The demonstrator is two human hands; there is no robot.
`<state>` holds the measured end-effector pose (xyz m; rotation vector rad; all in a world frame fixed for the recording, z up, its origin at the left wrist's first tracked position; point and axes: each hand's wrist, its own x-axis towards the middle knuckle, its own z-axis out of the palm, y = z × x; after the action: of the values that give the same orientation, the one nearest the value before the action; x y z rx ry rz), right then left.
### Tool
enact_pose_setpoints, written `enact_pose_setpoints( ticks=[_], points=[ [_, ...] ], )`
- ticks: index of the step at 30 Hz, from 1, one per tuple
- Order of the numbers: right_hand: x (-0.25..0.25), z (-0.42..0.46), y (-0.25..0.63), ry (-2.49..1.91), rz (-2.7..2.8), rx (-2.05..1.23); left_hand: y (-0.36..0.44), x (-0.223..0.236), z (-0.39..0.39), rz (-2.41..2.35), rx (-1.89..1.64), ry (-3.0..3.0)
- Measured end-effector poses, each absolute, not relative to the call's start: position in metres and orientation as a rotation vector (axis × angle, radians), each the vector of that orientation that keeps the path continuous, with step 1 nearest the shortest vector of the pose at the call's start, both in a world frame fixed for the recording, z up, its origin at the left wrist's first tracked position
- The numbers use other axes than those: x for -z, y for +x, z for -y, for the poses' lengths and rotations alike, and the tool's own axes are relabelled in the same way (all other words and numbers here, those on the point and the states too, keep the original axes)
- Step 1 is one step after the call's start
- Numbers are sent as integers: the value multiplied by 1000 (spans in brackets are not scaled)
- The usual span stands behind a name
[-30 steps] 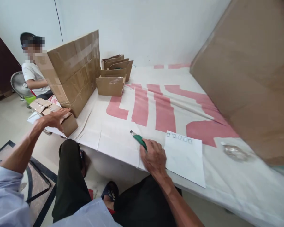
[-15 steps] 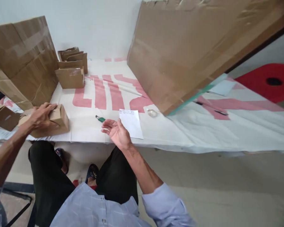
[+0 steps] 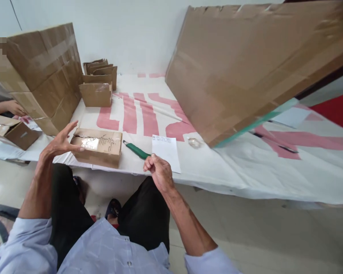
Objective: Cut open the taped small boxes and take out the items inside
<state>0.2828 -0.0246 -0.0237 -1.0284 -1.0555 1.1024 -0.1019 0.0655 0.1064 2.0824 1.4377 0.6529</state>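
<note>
My left hand (image 3: 60,142) is open, its fingers spread and raised at the left end of a small closed cardboard box (image 3: 101,148). The thumb overlaps the box's near left corner. Shiny tape and dark handwriting show on the box top. My right hand (image 3: 161,173) is closed, fingers curled in and thumb on top; what is inside, if anything, is hidden. A green box cutter (image 3: 136,150) lies on the table just beyond it, its rear end meeting the fingers in view. Beside it rests a white paper sheet (image 3: 168,152) with a row of marks along the top.
Large taped cartons (image 3: 55,76) stand at the left, with folded cardboard pieces (image 3: 98,87) behind. Another large carton (image 3: 240,68) leans at the right. A clear tape roll (image 3: 194,142) lies near it. At far left are a co-worker's hand (image 3: 15,107) and another small box (image 3: 20,135).
The small box has slid right, close to the box cutter, and my left hand has lifted off its top. My right hand's fingers have curled in. The view has shifted slightly left.
</note>
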Motion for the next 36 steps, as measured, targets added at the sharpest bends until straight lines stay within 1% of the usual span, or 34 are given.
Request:
enact_pose_setpoints(
  ticks=[3, 6, 8, 11, 14, 16, 19, 21, 24, 26, 28, 31, 36],
  points=[
    [40, 9, 287, -1260, 1354, -693, -122, -83, -62, -1326, -693, 1875],
    [58, -12, 294, -1465, 1667, -300, -118, -57, -55, -1234, -828, 1813],
    [71, -24, 298, -1571, 1831, -141, -110, -42, -44, -1202, -935, 1784],
    [87, -36, 299, -1670, 1988, -33, -98, -24, -21, -1196, -1074, 1768],
    [90, -43, 295, -1690, 2042, -39, -90, -13, 2, -1204, -1184, 1758],
    [81, -45, 293, -1694, 1962, -100, -86, -11, 13, -1222, -1224, 1758],
    [47, -44, 294, -1636, 1652, -212, -81, -15, 20, -1225, -1197, 1775],
    [12, -38, 292, -1483, 1544, -327, -79, -19, 21, -1223, -1163, 1785],
    [-46, -22, 279, -1141, 1765, -510, -74, -25, 21, -1227, -1146, 1808],
    [-78, -14, 266, -965, 1942, -547, -71, -28, 22, -1231, -1134, 1821],
    [-100, -10, 253, -871, 2078, -557, -69, -28, 23, -1235, -1126, 1824],
    [-116, -14, 243, -817, 2207, -511, -68, -29, 25, -1233, -1125, 1818],
    [-126, -25, 242, -806, 2372, -346, -69, -27, 24, -1217, -1121, 1819]
  ],
)
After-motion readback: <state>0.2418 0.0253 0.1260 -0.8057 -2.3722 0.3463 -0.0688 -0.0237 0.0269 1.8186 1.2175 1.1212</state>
